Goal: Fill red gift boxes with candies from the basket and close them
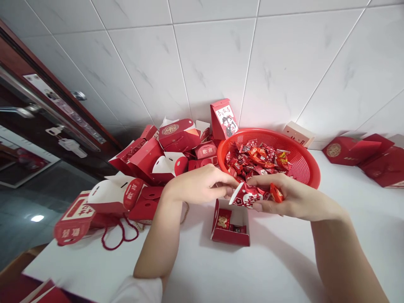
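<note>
A small open red box (232, 237) stands on the white table with a few wrapped sweets inside. Above its back right edge my right hand (284, 195) holds a red and white candy packet (249, 195) and an orange-red wrapped candy (277, 193). My left hand (211, 183) reaches in from the left, its fingertips closed at the packet's left end. Behind both hands sits a red plastic basket (304, 158) holding many wrapped sweets (259, 158).
Many red and white gift boxes (147, 158) are piled on the left of the table (202, 269). More red boxes (350, 149) stand at the far right. A picture box (224, 119) leans by the tiled wall (217, 63). A door with keys (72, 147) is at left.
</note>
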`<state>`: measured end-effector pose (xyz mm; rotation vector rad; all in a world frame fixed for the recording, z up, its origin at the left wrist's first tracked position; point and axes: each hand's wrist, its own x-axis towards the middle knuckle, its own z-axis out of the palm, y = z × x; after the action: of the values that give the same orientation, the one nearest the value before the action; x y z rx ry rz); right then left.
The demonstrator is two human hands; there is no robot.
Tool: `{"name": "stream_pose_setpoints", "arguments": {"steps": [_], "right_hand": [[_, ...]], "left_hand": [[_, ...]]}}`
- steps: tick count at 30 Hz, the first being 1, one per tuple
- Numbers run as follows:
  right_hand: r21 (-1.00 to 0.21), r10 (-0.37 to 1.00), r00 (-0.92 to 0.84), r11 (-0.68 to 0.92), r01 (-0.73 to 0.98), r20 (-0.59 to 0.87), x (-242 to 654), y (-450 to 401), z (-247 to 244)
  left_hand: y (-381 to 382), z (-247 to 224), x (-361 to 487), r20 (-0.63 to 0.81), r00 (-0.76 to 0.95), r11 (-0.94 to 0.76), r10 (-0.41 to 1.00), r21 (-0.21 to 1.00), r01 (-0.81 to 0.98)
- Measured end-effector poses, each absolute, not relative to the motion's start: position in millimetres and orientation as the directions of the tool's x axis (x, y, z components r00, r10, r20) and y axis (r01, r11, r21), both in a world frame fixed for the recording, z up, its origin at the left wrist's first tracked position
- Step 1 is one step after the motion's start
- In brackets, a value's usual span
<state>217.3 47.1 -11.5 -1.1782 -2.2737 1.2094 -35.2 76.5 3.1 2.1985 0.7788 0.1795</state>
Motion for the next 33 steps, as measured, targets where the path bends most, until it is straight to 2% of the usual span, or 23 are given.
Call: {"name": "stream_pose_setpoints", "arguments": {"steps": [4,8,12,20,27,33], "right_hand": [[-0.781,0.771,-0.619,0.292,0.552,-0.149,215.7,48.4,-14.0],[-0.790,0.739,-0.661,0.328,0.519,-0.127,211.2,49.8,-12.2],[-0.808,0.721,-0.685,0.342,0.480,-0.101,207.0,50.3,-12.0],[-0.814,0.662,-0.735,0.341,0.471,-0.148,207.2,52.1,-15.9],[-0.737,0.437,-0.838,0.437,0.516,-0.327,203.8,52.0,-22.7],[-0.694,0.409,-0.880,0.562,0.450,-0.240,207.4,45.9,-18.8]], "left_hand": [[74.8,3.7,-42.6,-0.010,0.767,-0.428,0.641,0.826,0.368],[72.7,3.9,-38.0,-0.041,0.783,-0.388,0.621,0.852,0.352],[71.5,4.1,-32.1,-0.061,0.765,-0.397,0.641,0.827,0.398],[73.2,9.9,-48.3,-0.118,0.773,-0.521,0.624,0.674,0.523],[75.6,4.5,-43.5,-0.264,0.856,-0.526,0.444,0.697,0.488],[69.0,12.2,-60.0,-0.291,0.833,-0.502,0.470,0.688,0.524]]}}
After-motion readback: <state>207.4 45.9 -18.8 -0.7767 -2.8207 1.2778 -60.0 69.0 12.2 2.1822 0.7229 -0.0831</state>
